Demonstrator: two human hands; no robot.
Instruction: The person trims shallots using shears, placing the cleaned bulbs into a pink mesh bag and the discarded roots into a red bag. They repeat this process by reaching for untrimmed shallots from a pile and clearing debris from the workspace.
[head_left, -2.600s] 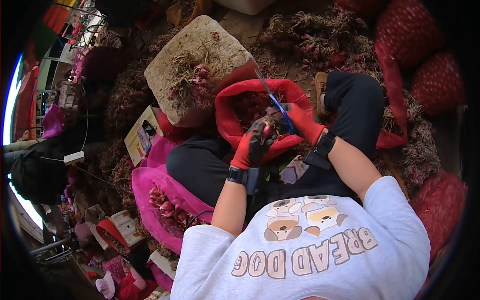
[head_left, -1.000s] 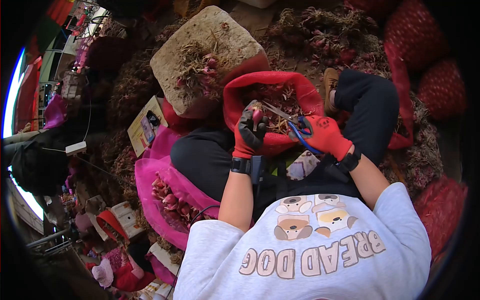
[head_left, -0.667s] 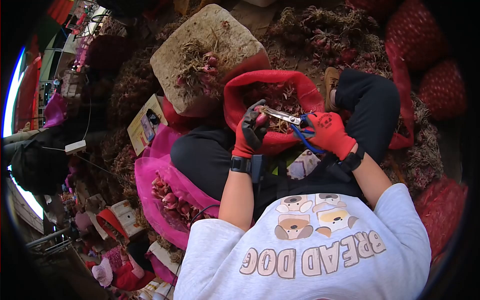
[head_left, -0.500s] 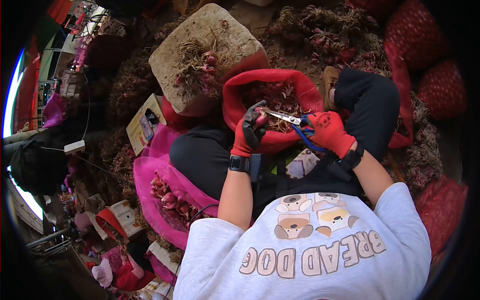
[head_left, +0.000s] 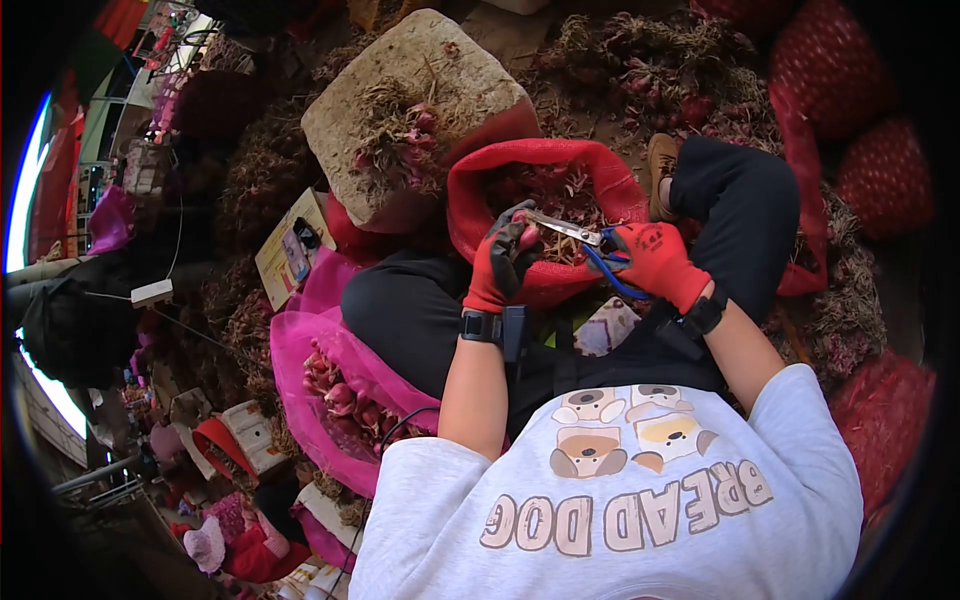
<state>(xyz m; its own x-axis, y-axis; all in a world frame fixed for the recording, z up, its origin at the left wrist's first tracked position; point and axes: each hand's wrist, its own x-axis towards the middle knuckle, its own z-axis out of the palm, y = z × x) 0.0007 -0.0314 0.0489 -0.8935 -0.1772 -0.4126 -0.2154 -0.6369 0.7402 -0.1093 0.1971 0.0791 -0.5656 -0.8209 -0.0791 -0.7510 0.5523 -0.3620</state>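
Observation:
My left hand, in a red and black glove, is closed around a shallot. From the right, my right hand, gloved in red, grips the blue handles of a pair of scissors. The scissor blades point left and their tips reach the top of the shallot; whether they touch it is hard to tell. Below both hands lies an open red mesh sack with dry trimmings inside. Part of the shallot is hidden by my left fingers.
A pale block with a bunch of shallots on it stands beyond the red sack. Left of my knee is a pink mesh bag holding shallots. Full red sacks stand at upper right. Another person is at lower left.
The scissor blades look closer together than before, at the top of the shallot. Both hands stay in almost the same place.

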